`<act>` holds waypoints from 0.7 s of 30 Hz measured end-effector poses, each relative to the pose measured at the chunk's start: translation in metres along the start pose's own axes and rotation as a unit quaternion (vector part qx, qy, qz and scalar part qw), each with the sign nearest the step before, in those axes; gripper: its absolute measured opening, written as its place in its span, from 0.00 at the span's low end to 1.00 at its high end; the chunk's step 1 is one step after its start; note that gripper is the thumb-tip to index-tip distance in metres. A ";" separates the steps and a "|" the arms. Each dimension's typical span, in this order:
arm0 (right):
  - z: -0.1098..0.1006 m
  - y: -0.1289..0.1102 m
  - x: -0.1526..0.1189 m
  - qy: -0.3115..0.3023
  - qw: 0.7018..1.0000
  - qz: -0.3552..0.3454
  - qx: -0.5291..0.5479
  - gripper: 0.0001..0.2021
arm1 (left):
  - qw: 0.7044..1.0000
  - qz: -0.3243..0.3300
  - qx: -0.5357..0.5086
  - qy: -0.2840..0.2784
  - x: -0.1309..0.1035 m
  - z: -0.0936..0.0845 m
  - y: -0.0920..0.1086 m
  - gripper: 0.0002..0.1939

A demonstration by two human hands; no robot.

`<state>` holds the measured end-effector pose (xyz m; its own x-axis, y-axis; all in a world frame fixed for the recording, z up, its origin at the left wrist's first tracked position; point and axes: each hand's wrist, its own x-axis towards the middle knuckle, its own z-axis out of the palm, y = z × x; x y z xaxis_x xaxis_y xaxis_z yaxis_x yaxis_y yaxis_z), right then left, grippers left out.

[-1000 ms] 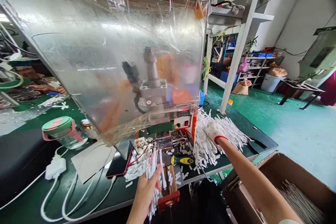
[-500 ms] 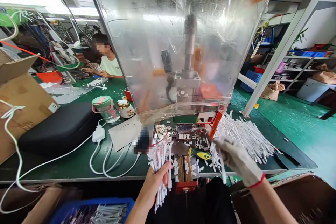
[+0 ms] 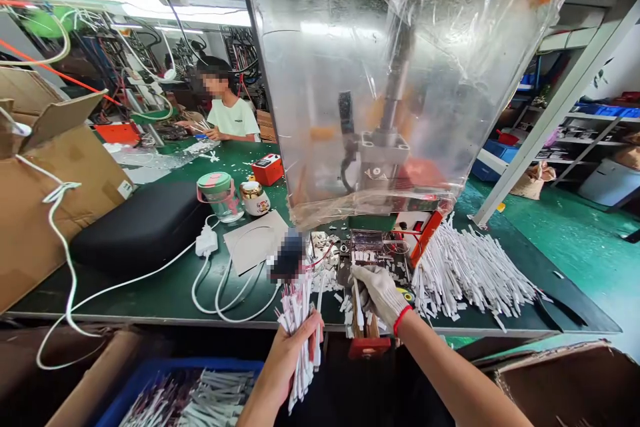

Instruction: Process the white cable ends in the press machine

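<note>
My bare left hand (image 3: 296,350) is wrapped round an upright, slightly tilted bundle of thin white strips (image 3: 301,380), some with pinkish upper ends. My right hand (image 3: 377,290), in a pale knitted glove with a red cuff, is closed in a pinch above the small fixture with a red base (image 3: 369,347) at the table's front edge. A slim white strip (image 3: 357,297) seems to run down from its fingertips, partly lost against the fixture. Behind the glove, a yellow-and-black handle (image 3: 406,295) is mostly covered. Short white offcuts (image 3: 346,307) lie around the fixture.
A press behind a clear plastic guard (image 3: 330,80) rises ahead. Right of it spreads a large pile of white strips (image 3: 470,267). Leftward are a jar (image 3: 220,197), a black case (image 3: 140,227) and white cables. A blue bin (image 3: 165,367) sits below. Another person (image 3: 233,117) works across the table.
My right hand has moved left from beside the strip pile to above the fixture. My left hand still grips the bundle. The view has swung a little leftward.
</note>
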<state>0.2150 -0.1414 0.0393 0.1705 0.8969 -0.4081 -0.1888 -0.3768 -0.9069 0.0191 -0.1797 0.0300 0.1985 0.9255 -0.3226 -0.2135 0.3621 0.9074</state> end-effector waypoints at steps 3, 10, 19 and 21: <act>-0.001 0.008 0.008 -0.008 1.000 -0.010 0.021 0.18 | 1.000 0.003 0.017 0.000 -0.001 -0.003 0.000 0.25; 0.001 0.020 0.024 0.003 0.999 -0.012 0.036 0.18 | 1.000 -0.001 0.030 -0.002 0.002 -0.009 -0.006 0.24; -0.012 -0.009 -0.019 0.050 0.982 -0.141 -0.116 0.19 | 0.998 0.006 0.064 -0.001 -0.005 -0.001 -0.005 0.25; -0.012 -0.014 -0.034 0.013 0.975 -0.174 -0.141 0.18 | 0.995 0.008 0.098 -0.019 -0.004 0.001 -0.004 0.25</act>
<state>0.2236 -0.1689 0.0647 0.2018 0.9769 -0.0704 0.1572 -0.1032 -0.9822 0.0200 -0.1848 0.0281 0.2331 0.9249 -0.3004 -0.0280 0.3152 0.9486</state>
